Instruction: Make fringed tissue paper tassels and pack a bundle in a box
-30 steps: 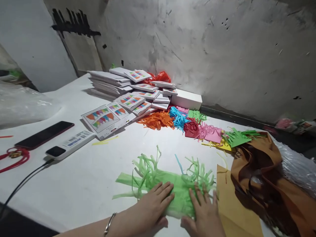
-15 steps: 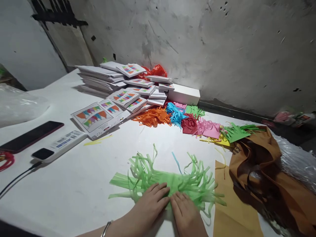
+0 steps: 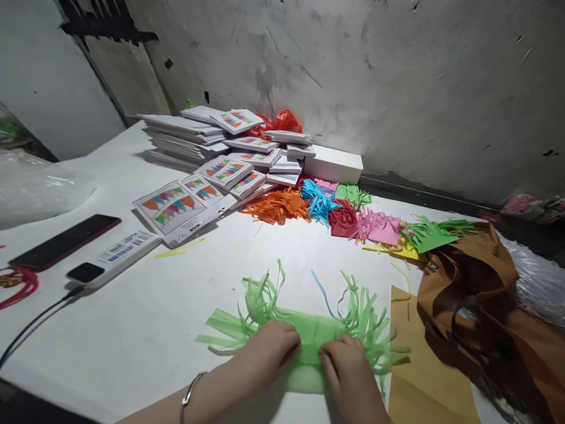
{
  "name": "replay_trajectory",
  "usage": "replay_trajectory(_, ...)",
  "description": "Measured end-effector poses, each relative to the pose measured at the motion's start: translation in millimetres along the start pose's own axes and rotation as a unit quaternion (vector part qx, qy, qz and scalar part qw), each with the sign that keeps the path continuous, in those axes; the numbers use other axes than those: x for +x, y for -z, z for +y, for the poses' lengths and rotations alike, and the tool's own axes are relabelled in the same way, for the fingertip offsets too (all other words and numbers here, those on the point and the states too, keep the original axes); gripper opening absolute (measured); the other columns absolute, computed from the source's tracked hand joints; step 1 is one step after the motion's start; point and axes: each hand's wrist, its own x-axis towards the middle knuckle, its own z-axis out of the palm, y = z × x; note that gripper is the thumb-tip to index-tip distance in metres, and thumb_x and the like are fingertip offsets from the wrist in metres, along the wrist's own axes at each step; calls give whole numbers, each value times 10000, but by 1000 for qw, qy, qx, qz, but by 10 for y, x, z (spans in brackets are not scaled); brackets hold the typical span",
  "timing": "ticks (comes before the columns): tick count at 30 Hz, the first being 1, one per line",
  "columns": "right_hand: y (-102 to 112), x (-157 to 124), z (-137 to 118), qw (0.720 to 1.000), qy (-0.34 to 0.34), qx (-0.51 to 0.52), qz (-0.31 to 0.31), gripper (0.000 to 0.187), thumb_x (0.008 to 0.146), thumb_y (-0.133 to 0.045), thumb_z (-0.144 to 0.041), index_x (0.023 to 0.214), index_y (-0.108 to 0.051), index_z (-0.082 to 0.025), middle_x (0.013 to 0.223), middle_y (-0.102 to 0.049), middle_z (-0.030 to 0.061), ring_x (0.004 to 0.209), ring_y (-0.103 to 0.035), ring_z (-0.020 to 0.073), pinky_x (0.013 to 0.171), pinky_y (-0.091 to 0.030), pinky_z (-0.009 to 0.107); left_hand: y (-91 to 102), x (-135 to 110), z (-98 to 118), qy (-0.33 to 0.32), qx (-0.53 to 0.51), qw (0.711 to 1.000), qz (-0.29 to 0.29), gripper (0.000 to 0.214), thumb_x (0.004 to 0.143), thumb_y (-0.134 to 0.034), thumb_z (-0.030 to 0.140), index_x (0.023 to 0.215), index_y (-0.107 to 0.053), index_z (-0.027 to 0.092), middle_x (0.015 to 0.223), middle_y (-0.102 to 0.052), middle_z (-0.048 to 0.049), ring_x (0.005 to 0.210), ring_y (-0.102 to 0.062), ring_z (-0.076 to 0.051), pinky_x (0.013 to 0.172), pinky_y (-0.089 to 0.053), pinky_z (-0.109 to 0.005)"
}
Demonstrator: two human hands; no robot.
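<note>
A stack of light green fringed paper point(image 3: 311, 327) lies on the white table point(image 3: 145, 318) right in front of me, its cut strips curling up at both ends. My left hand point(image 3: 270, 347), with a thin bracelet on the wrist, curls its fingers over the paper's left middle. My right hand point(image 3: 348, 370) grips the paper's near edge just to the right, fingers bent. The two hands are a small gap apart, and the near edge of the paper bulges up between them.
Further back lie fringed paper bundles in orange point(image 3: 279, 207), blue point(image 3: 318, 200), red point(image 3: 342, 220), pink point(image 3: 379, 227) and green point(image 3: 431, 233). Stacked printed cards point(image 3: 220, 154) and a white box point(image 3: 332, 165) sit by the wall. A phone point(image 3: 64, 241), a power bank point(image 3: 115, 258), a yellow envelope point(image 3: 424, 377) and a brown bag point(image 3: 481, 306) surround me.
Both hands went from lying flat on the green paper to curling their fingers round its near edge. The paper's near edge has lifted into a fold.
</note>
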Motion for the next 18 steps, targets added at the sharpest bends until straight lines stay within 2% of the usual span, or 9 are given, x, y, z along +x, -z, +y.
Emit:
replay_trajectory(4,-27,95,56,999,-1,-33,-10,240,901,-531,-110,700,-547,-240,637,-598,-15,603,-587,174,580,-382,259,66,139,-32,52,-3,999,-5,188,889,-513,169,752,-641,175,792,-692,-52,703,-619,-199,590,-376,-278)
replay_trajectory(8,-83,128,88,998,3,-61,0,265,930,-513,-126,693,-490,-244,594,-589,-28,540,-578,163,526,-338,260,24,181,-59,70,5,997,8,181,892,-508,189,753,-623,180,772,-689,-54,702,-628,-206,590,-380,-279)
replay_trajectory(11,-97,143,81,996,6,-87,29,236,955,-456,-138,754,-524,-243,600,-586,-13,536,-564,190,533,-348,294,-2,197,-52,79,13,997,16,178,898,-501,197,761,-614,182,773,-692,-57,709,-640,-215,608,-405,-286)
replay_trajectory(13,-60,146,69,993,5,-105,56,218,960,-416,-118,864,-582,-220,725,-647,38,663,-610,230,634,-412,338,-3,205,-38,83,18,996,17,173,903,-501,198,770,-611,184,780,-695,-62,717,-648,-222,619,-421,-291)
replay_trajectory(15,13,140,50,989,17,-122,84,245,958,-400,-81,1014,-614,-189,937,-686,100,884,-631,275,816,-442,420,2,214,-23,87,22,996,18,183,912,-492,201,772,-609,184,784,-698,-70,719,-651,-228,620,-427,-295)
replay_trajectory(17,89,129,18,986,83,-117,86,281,954,-409,-54,1102,-617,-170,1057,-676,122,1019,-603,285,942,-414,464,5,226,-15,90,26,995,17,194,918,-488,206,766,-607,183,783,-700,-77,721,-653,-234,615,-424,-298)
replay_trajectory(18,115,123,-4,984,126,-106,74,277,954,-416,-51,1091,-626,-169,1041,-677,111,1007,-601,267,953,-420,446,4,233,-14,91,27,995,16,197,918,-491,208,759,-605,183,778,-701,-78,717,-653,-236,609,-420,-299)
